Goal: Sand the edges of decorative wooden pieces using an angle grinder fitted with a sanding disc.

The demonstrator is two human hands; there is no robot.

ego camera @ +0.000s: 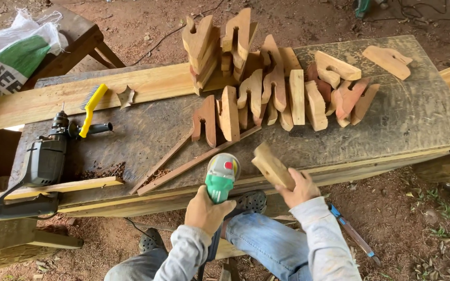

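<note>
My left hand (207, 211) grips the body of a green and grey angle grinder (221, 177), its head at the near edge of the workbench (417, 117). My right hand (300, 188) holds a cut wooden piece (272, 166) tilted just right of the grinder head. Several similar cut wooden pieces (266, 88) stand and lie in rows and a stack across the middle of the bench. My knees in blue jeans are below the bench edge.
A grey electric drill (45, 156) lies at the bench's left end beside a yellow-handled wire brush (91, 106). Two thin wooden strips (183, 161) lie near the grinder. A long plank (69, 96) runs along the far side. A white sack (11, 54) sits far left. A blue-handled tool (352, 234) lies on the dirt.
</note>
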